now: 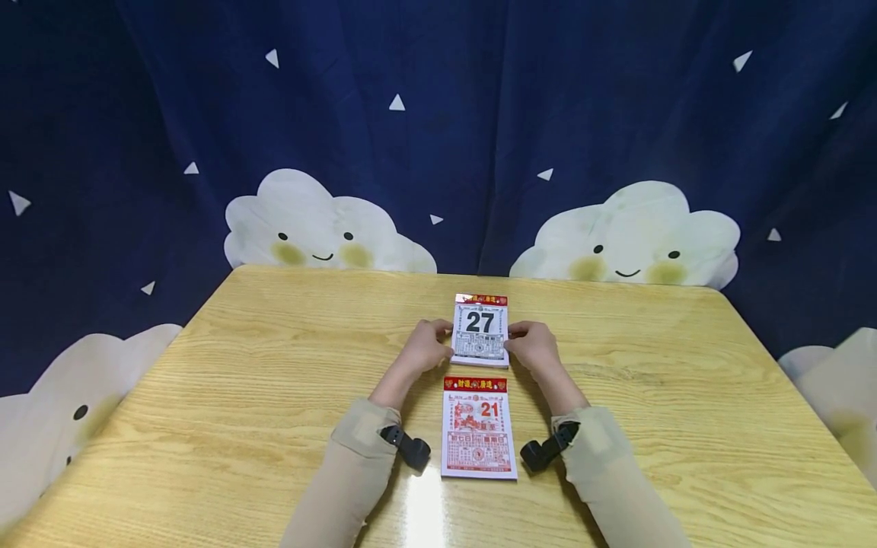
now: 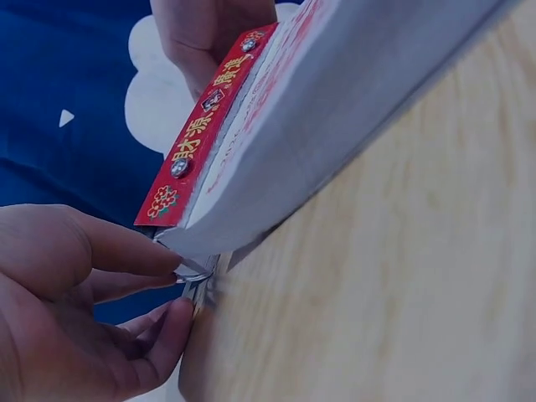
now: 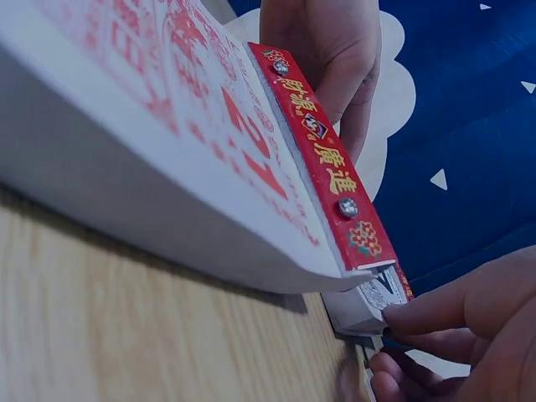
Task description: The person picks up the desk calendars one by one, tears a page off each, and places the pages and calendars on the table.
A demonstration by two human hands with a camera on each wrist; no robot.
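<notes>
Two small tear-off calendars lie in line on the table. The far one, the calendar with a black 27 (image 1: 479, 323), has a red header strip and is held at both side edges. My left hand (image 1: 426, 346) pinches its left edge between thumb and fingers. At the right edge my right hand (image 1: 533, 344) grips it, with the thumb (image 3: 419, 311) on the edge in the right wrist view. Nearer me, between the forearms, is the thick calendar with a red 21 (image 1: 478, 438); its red header (image 2: 197, 138) hides much of the far calendar in the left wrist view.
The wooden table (image 1: 260, 396) extends widely to both sides. Behind it hangs a dark blue curtain (image 1: 473, 137) with smiling white clouds and triangles. A black wrist camera (image 1: 413, 450) sits on the left wrist, another camera (image 1: 541, 455) on the right, both beside the near calendar.
</notes>
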